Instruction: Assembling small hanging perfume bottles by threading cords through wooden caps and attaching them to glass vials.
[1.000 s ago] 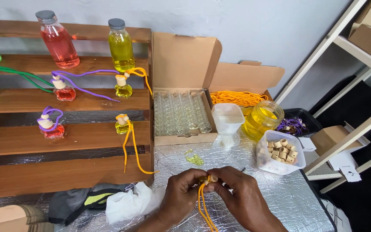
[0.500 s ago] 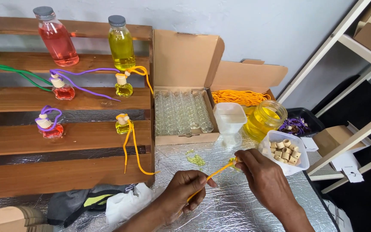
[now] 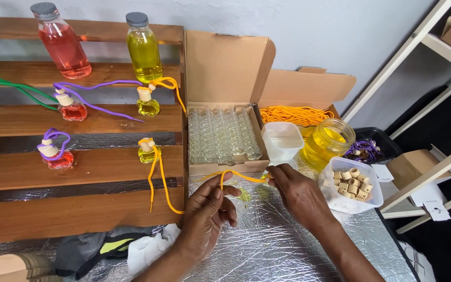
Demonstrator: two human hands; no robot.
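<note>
Left hand (image 3: 209,211) over the foil-covered counter (image 3: 288,250), fingers (image 3: 220,192) pressed together, pinching one end of an orange cord (image 3: 236,175). Right hand (image 3: 298,193) just to the right, fingers (image 3: 271,177) closed on the other end of the same cord. Cord arched between the two hands, just in front of the open cardboard box (image 3: 225,68) filled with rows of small clear glass bottles (image 3: 223,133).

Behind the right hand: a white square tub (image 3: 283,140), a glass jar of yellow liquid (image 3: 329,143) and a clear tub of small wooden caps (image 3: 351,183) touching the wrist side of that hand. Further back, a second open box with a bundle of orange cords (image 3: 293,115). To the right, a dark tray with purple cords (image 3: 364,150).

On the left, a stepped wooden shelf (image 3: 79,167). Top step: a tall bottle of red liquid (image 3: 61,44) and a tall bottle of yellow liquid (image 3: 143,44). Middle step: a small red bottle with purple cord (image 3: 69,107) and a small yellow bottle with orange cord (image 3: 147,103). Lower step: another small red bottle (image 3: 53,154) and another small yellow bottle (image 3: 147,150), its orange cord hanging down over the shelf front. Crumpled cloths (image 3: 116,250) at the shelf foot.
</note>
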